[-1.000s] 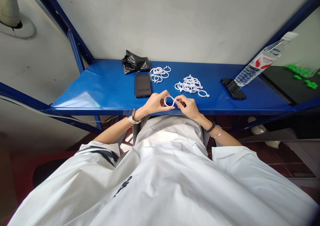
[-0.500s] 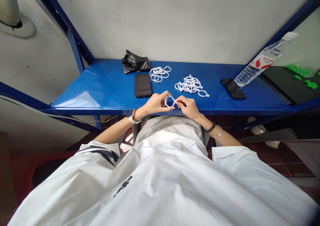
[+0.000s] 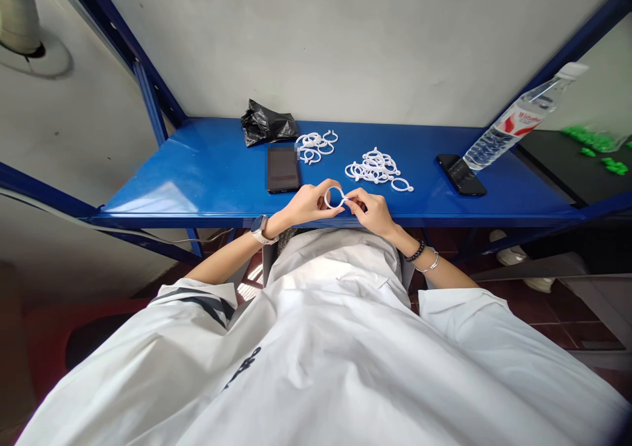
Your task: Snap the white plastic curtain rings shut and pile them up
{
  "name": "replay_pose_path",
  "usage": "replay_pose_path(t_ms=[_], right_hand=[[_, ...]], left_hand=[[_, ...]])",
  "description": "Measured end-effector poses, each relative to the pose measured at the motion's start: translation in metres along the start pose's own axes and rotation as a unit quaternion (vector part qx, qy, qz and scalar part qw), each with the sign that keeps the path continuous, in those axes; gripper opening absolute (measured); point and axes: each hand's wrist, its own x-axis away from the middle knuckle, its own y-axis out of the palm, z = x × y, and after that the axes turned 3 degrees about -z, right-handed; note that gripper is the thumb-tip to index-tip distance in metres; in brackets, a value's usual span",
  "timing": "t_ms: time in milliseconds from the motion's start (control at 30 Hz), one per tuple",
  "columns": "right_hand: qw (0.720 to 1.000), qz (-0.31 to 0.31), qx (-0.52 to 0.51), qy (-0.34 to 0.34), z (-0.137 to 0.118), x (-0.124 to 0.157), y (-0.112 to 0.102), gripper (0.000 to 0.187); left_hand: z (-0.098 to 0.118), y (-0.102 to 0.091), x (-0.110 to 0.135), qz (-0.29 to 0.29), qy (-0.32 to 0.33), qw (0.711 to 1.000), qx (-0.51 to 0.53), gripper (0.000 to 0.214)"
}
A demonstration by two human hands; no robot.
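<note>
A white plastic ring (image 3: 343, 198) is held above the front edge of the blue table. My left hand (image 3: 316, 202) curves around its left side, thumb and fingers closed on it. On the opposite side my right hand (image 3: 371, 210) pinches the small knobbed end between thumb and fingertips. The fingertips partly cover that end, so I cannot tell whether its clasp is joined. Just beyond my hands lies a pile of similar white rings (image 3: 374, 167), with a single ring (image 3: 401, 185) at its right edge. A second group of white rings (image 3: 311, 144) lies farther left.
A dark tablet-like device (image 3: 283, 169) lies left of centre on the blue table (image 3: 197, 176), with a crumpled black plastic bag (image 3: 266, 123) behind it. To the right are a black phone (image 3: 461, 174) and a water bottle (image 3: 518, 123). Green pieces (image 3: 595, 139) lie on a dark surface beyond.
The ring has tilted or shifted very slightly between my fingers. Both hands keep their hold in almost the same place, and the things on the table have not moved.
</note>
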Motion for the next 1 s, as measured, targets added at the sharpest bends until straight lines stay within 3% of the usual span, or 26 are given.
replay_pose_path(t_ms=[1000], right_hand=[[0.999, 0.013, 0.030, -0.018, -0.0019, -0.0013, 0.0002, 0.035]], left_hand=[[-0.0004, 0.0008, 0.0001, -0.003, 0.013, 1.000, -0.004, 0.046]])
